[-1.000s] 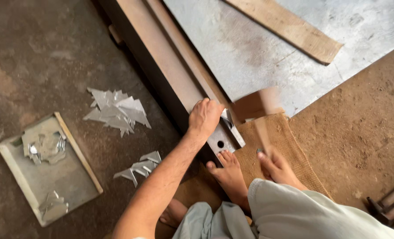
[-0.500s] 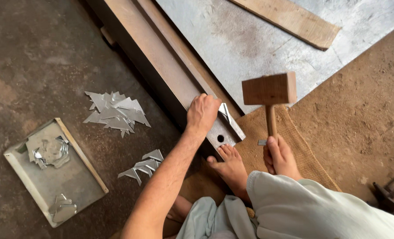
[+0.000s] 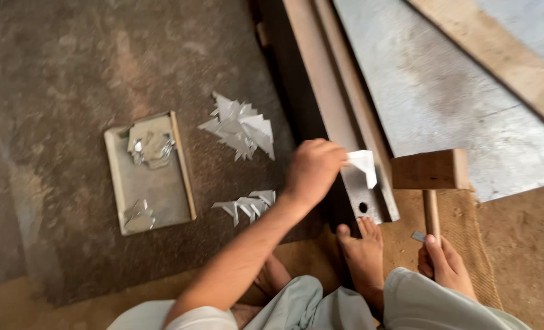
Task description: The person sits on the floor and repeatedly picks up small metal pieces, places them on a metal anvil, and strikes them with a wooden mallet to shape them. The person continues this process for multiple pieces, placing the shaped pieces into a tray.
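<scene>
Carefully I keep my left hand (image 3: 311,170) pinching the metal piece (image 3: 363,166) flat on the steel bar's (image 3: 339,122) edge; right hand (image 3: 446,266) grips the wooden mallet (image 3: 429,171), striking squarely.

Wooden mallet (image 3: 429,170), dull metal piece (image 3: 363,165), rough floor (image 3: 70,73).

Left hand (image 3: 311,171) pinches a metal piece (image 3: 363,166); right hand (image 3: 446,266) grips a wooden mallet (image 3: 429,171).

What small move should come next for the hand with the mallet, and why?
Probably bring the wooden mallet down on the small metal piece: the left hand holds that piece on the steel bar, and the right hand has the mallet raised beside it.
</scene>
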